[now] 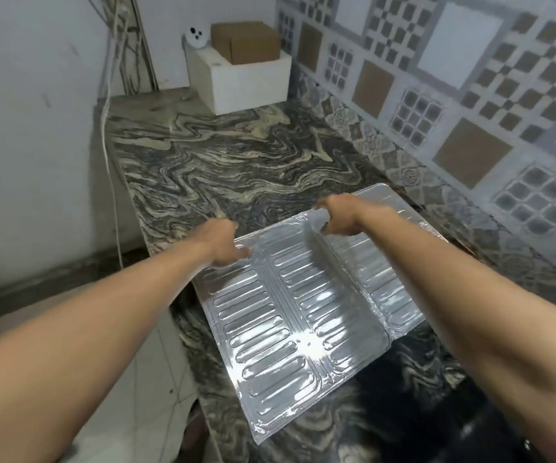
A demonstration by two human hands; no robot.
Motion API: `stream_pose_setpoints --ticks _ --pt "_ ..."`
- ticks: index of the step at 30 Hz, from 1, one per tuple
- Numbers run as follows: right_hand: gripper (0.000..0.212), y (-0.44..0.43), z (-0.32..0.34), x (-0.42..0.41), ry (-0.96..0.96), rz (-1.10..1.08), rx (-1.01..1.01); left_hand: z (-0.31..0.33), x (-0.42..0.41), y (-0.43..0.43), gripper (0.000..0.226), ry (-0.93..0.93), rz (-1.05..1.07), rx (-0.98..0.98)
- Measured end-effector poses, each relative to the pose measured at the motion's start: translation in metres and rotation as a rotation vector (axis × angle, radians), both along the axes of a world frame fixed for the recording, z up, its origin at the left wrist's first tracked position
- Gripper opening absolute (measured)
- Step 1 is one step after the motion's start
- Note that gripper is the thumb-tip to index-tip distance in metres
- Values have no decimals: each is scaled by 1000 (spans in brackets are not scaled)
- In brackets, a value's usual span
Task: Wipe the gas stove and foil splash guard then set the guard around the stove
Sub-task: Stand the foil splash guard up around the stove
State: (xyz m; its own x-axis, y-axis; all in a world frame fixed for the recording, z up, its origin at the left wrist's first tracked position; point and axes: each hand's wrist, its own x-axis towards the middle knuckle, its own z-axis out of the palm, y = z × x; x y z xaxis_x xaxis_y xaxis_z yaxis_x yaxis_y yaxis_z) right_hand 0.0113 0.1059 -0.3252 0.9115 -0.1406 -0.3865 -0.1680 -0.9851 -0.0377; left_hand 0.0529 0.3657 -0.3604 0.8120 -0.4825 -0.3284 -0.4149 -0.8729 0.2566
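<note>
The foil splash guard point(290, 312), a shiny ribbed sheet in folding panels, lies nearly flat on the marbled counter point(230, 162). My left hand point(225, 243) pinches its far left edge. My right hand point(338, 213) grips the far edge near a fold between panels, where the foil rises slightly. A dark glossy surface point(437, 396), possibly the stove top, shows at the lower right, partly under the guard. No cloth is in view.
A white block point(246, 85) stands at the counter's far end with a cardboard box point(245, 41) and a small white round device point(196, 37) on it. The patterned tile wall point(454, 95) runs along the right. A white cable point(109, 162) hangs down the left wall.
</note>
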Motion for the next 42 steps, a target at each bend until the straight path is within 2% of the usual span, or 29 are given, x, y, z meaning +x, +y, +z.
stream_pose_setpoints --ticks 3,6,10,12,14,16,18,22,28,32,36,42 --pt "70 -15 -33 22 6 26 7 -23 1 -6 57 -73 -14 22" --pt "77 -27 -46 35 34 74 0 -39 -2 -15 56 -80 -13 63" --pt "78 -31 -54 45 117 99 25 -46 0 -21 81 -97 71 33" --pt "79 -29 -63 49 143 120 36 -46 4 -23 95 -47 141 -5" --pt "73 -26 -67 53 140 134 37 -44 8 -24 101 10 200 -55" --pt "66 -24 -65 51 78 111 24 -42 11 -26 90 39 229 -146" --pt "62 -24 -58 45 10 83 24 -34 13 -27 71 33 247 -230" --pt "53 -24 -27 28 -132 86 63 2 8 -29 45 -48 223 -319" --pt "49 -23 62 -13 -295 68 29 71 -14 -30 24 -195 131 -468" --pt "37 -25 118 -47 -358 64 -9 117 -31 -32 20 -284 49 -542" --pt "31 -33 161 -85 -409 -4 71 150 -38 -33 19 -348 -22 -589" --pt "26 -31 179 -129 -538 -126 153 183 -33 -44 18 -399 -77 -628"
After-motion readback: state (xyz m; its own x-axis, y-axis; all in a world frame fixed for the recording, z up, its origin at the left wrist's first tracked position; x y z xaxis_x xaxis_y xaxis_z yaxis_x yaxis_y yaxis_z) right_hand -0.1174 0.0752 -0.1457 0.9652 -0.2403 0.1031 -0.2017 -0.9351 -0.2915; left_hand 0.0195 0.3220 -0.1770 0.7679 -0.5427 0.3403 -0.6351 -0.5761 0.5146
